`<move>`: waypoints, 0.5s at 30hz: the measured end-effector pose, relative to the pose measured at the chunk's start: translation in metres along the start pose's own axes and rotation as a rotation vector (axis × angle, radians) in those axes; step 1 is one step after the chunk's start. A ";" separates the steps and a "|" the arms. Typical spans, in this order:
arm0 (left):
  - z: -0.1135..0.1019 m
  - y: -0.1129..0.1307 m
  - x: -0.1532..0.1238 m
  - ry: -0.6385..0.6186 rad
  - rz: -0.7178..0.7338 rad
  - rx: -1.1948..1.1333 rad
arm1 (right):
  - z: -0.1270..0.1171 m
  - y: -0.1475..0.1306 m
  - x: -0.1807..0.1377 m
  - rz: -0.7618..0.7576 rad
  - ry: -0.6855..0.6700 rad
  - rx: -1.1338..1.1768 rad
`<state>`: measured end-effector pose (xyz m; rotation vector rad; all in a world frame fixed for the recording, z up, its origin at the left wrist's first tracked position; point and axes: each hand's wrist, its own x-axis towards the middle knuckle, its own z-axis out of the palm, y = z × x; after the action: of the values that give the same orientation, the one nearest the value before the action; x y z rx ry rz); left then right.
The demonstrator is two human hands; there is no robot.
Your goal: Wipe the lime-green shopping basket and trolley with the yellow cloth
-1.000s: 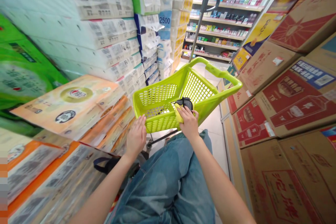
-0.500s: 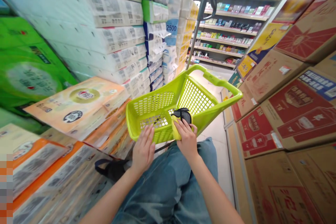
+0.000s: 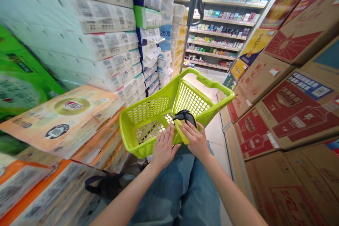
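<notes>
A lime-green shopping basket (image 3: 147, 103) with slatted walls stands tilted in front of my knees. My right hand (image 3: 195, 139) presses a folded cloth (image 3: 181, 131), yellow with a dark grey side and black edging, over the basket's near rim. My left hand (image 3: 164, 146) lies on the same rim just left of the cloth, fingers stretched out and together, with nothing in it. Whether its fingertips touch the cloth is hard to tell. A green carry handle (image 3: 212, 84) arches at the basket's far right end.
Packs of paper goods (image 3: 106, 10) rise in stacks on the left, with an orange carton (image 3: 66, 113) close by. Cardboard liquor boxes (image 3: 296, 106) line the right side. A grey pole with a loop handle (image 3: 196, 9) stands beyond the basket, before stocked shelves (image 3: 217, 31).
My left hand has slid right along the rim, close to the cloth. My right hand and the cloth have shifted slightly right along the rim. The view has swung a little right.
</notes>
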<state>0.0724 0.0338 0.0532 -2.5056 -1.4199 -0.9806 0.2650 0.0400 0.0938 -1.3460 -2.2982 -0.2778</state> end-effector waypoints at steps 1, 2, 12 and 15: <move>0.000 -0.001 0.000 -0.010 0.015 0.008 | -0.008 0.017 0.000 0.006 0.016 -0.037; -0.001 -0.002 0.000 -0.020 0.029 0.015 | -0.017 0.036 0.000 0.024 0.044 -0.077; -0.014 0.003 0.005 -0.173 -0.022 0.069 | -0.022 0.061 0.015 0.214 0.225 -0.160; -0.017 0.002 0.005 -0.223 -0.008 0.074 | 0.003 0.010 0.014 0.113 0.150 -0.043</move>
<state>0.0674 0.0294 0.0699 -2.6233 -1.4939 -0.6530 0.2671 0.0571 0.0976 -1.4204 -2.0957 -0.3799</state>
